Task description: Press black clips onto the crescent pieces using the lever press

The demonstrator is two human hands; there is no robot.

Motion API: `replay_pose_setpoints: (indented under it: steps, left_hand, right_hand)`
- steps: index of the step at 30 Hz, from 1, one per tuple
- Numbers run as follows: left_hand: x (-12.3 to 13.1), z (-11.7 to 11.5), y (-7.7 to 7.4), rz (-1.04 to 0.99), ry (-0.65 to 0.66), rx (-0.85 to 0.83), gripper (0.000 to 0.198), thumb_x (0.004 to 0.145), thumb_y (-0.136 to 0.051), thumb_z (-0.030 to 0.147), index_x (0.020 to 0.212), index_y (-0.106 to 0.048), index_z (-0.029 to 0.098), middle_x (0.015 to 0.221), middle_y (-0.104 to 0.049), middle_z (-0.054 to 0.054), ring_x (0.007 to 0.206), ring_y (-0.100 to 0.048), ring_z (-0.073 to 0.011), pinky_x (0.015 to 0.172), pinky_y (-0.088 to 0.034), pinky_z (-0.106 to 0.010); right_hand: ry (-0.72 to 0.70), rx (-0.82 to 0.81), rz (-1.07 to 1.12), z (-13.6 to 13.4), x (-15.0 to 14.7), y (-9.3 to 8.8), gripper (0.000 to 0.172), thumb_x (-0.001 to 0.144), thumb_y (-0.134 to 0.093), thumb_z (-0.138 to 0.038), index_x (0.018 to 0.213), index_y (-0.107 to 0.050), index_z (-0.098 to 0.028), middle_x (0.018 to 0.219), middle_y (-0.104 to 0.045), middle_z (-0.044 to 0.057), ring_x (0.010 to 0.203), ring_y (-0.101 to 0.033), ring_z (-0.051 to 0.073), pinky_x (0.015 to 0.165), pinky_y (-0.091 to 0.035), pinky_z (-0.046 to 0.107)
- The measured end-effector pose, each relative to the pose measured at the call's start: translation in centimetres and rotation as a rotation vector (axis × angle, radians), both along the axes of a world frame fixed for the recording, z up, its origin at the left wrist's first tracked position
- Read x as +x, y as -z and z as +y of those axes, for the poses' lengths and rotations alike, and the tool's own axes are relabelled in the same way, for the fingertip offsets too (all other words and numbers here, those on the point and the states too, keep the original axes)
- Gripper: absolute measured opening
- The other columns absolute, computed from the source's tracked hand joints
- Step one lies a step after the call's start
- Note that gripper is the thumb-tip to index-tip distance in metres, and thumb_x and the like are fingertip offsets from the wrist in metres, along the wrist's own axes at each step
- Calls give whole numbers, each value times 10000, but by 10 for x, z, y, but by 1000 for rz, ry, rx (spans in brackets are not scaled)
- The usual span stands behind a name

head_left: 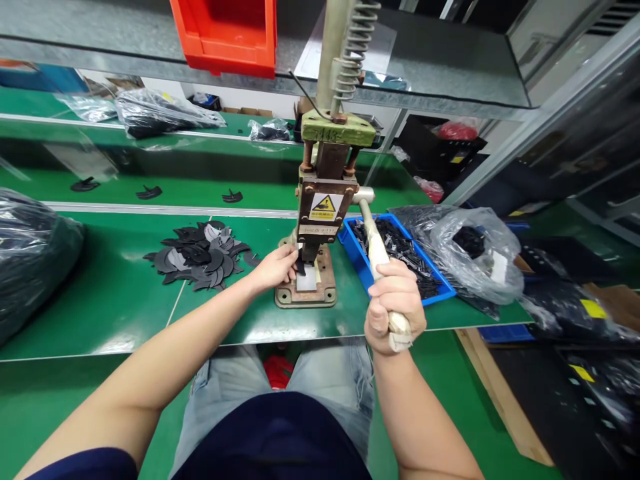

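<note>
In front of me stands a hand press point(327, 167) with a yellow warning label and a rusty base. My right hand point(397, 307) is wrapped round its tape-covered lever handle point(376, 248), which slants down toward me. The fingers of my left hand point(278, 268) pinch a small black plastic part point(301, 262) under the ram, just above the pale plate on the base. My fingertips partly cover that part. Left of the press lies a loose pile of flat black and grey parts point(203, 257).
A blue tray point(361, 259) full of small black pieces stands right of the press, beside a clear plastic bag point(475, 257). Several black parts lie on the green strip behind. A large bag point(35, 260) sits far left. An orange bin point(227, 63) rests on the shelf above.
</note>
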State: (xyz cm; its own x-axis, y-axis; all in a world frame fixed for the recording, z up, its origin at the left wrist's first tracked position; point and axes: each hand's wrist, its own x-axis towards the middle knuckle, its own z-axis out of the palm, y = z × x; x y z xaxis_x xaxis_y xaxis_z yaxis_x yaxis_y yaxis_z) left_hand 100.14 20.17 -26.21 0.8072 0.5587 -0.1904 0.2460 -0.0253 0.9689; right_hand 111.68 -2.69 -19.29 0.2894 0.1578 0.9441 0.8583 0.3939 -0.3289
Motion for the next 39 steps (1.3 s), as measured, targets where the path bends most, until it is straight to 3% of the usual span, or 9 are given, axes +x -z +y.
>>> replay_pose_setpoints:
  steps: [4,8,11,14,18,22,28,35,39]
  left_hand:
    - [-39,33,-5,-157,99,23,552,915,-670,678,1110,-712,164,933,-750,-90,674,-677,-155,569,-503,-248]
    - [-87,91,-8,24,-78,505,446,958,-624,574,1160,-753,197,1059,-781,-91,872,-703,-215,802,-560,-334]
    - [-109,118,-7,267,-31,877,348,957,-601,451,1138,-780,213,1167,-780,-107,1081,-693,-286,1013,-522,-406]
    - [-109,119,-3,405,139,1099,402,945,-600,403,1258,-767,213,1281,-741,-141,1242,-630,-339,1134,-445,-459]
    - [-87,106,2,542,290,1191,498,904,-665,373,1373,-718,212,1466,-628,-160,1338,-528,-382,1149,-393,-511]
    - [-64,103,1,621,365,1191,369,878,-710,358,1205,-759,193,1440,-615,-175,1333,-489,-400,1086,-397,-533]
    - [-45,93,-2,431,441,1111,164,843,-753,349,908,-690,212,1050,-722,-127,1124,-626,-340,967,-448,-436]
    - [-51,70,-5,235,54,556,384,888,-719,443,700,-441,255,619,-604,8,604,-590,-188,586,-398,-282]
    - [-54,56,-7,122,-5,273,444,762,-861,523,737,-531,227,592,-585,47,534,-515,-124,524,-353,-232]
  right_hand:
    - [10,-1,14,1,-1,0,191,951,-670,-400,815,-618,-275,766,-665,-19,969,-711,261,1024,-550,620]
    - [4,34,22,4,-2,-1,195,933,-679,-393,797,-609,-271,745,-652,-22,947,-715,262,1019,-554,617]
    - [18,49,30,6,-1,-1,203,920,-686,-402,783,-606,-276,724,-633,-25,932,-719,261,1015,-563,614]
    - [29,48,37,6,-1,-1,203,914,-689,-394,774,-602,-277,715,-626,-23,927,-725,261,1024,-564,603]
    - [29,40,26,6,0,-1,205,914,-693,-401,780,-609,-270,729,-638,-23,939,-731,256,1040,-566,592]
    - [33,45,9,6,0,-1,199,920,-688,-398,790,-615,-267,733,-646,-19,942,-734,266,1032,-563,624]
    - [12,49,19,5,1,-1,185,915,-694,-382,793,-619,-265,742,-658,-17,950,-727,257,1045,-545,614]
    - [20,50,11,6,2,1,214,922,-698,-413,785,-610,-274,725,-646,-20,928,-719,268,998,-553,623]
    - [18,57,22,6,1,1,224,924,-699,-408,775,-605,-270,722,-633,-19,928,-718,269,997,-554,627]
